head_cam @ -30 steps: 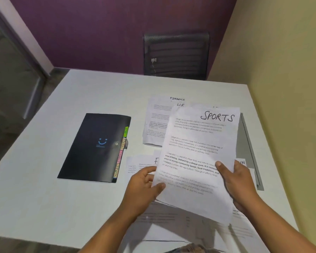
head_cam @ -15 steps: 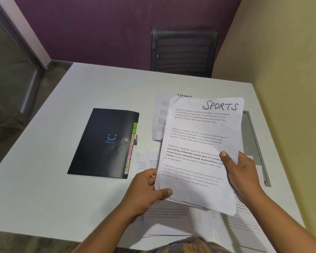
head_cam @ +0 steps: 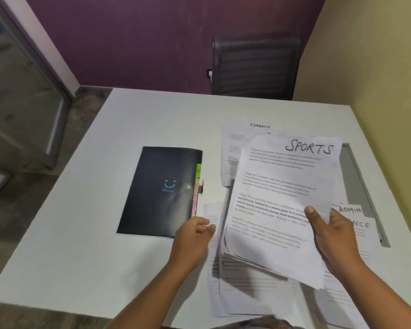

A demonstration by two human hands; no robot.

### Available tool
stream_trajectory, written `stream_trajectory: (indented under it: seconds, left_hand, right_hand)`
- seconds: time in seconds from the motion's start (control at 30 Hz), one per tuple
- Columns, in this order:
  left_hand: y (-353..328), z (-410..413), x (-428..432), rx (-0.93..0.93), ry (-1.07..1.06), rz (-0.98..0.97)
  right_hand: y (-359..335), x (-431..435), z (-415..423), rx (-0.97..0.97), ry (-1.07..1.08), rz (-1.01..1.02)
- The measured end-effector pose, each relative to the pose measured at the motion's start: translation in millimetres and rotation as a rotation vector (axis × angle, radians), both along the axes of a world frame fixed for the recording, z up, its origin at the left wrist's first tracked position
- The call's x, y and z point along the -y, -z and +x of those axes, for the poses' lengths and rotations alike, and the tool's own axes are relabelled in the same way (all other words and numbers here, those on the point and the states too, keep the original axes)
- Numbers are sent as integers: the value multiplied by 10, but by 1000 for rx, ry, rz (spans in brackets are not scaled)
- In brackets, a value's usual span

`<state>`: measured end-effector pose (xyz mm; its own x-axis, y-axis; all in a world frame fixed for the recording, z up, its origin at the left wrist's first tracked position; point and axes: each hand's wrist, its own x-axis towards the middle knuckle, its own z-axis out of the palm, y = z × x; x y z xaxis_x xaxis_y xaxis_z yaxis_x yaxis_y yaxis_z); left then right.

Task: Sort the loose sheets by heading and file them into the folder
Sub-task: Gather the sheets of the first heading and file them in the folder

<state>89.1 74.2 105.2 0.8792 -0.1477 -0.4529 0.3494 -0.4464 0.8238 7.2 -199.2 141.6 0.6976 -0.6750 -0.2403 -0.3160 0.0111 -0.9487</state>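
Since the earlier frame, left hand (head_cam: 195,236) has let go, now loosely curled beside the folder (head_cam: 161,191). Right hand (head_cam: 330,236) alone pinches the SPORTS stack (head_cam: 280,210), raised over the table (head_cam: 105,210). Light, floppy sheets likely fan; supporting the long edge seems wise.

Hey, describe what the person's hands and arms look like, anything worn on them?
Both forearms are bare up to the frame edge, with no sleeves showing. The left hand and right hand wear no gloves, and no rings, watch or bracelet are visible. A bit of patterned fabric peeks in at the bottom edge, probably clothing.
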Motion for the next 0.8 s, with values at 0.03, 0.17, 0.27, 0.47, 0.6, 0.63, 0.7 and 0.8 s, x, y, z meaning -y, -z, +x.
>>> stream_trajectory:
  seconds: [0.03, 0.17, 0.27, 0.47, 0.6, 0.63, 0.7, 0.8]
  left_hand:
    - [106, 67, -21, 65, -7, 137]
    - [460, 354, -92, 197, 48, 512]
    - [672, 499, -138, 169, 121, 788]
    - [858, 694, -168, 82, 179, 1038]
    - [877, 784, -201, 107, 292, 1058]
    - [878, 777, -202, 123, 312, 1075]
    - [898, 759, -197, 131, 338, 1098]
    - [949, 752, -170, 44, 330, 1076]
  right_hand:
    - [32, 10, -13, -13, 1, 6]
    - [78, 72, -37, -66, -18, 3]
    - [89, 132, -35, -101, -33, -9]
    - [90, 260, -28, -114, -45, -18]
    - [118, 335, -35, -105, -46, -22]
    - [125, 346, -41, -110, -50, -26]
    - [140, 369, -58, -119, -43, -22]
    - [178, 406, -100, -119, -45, -10]
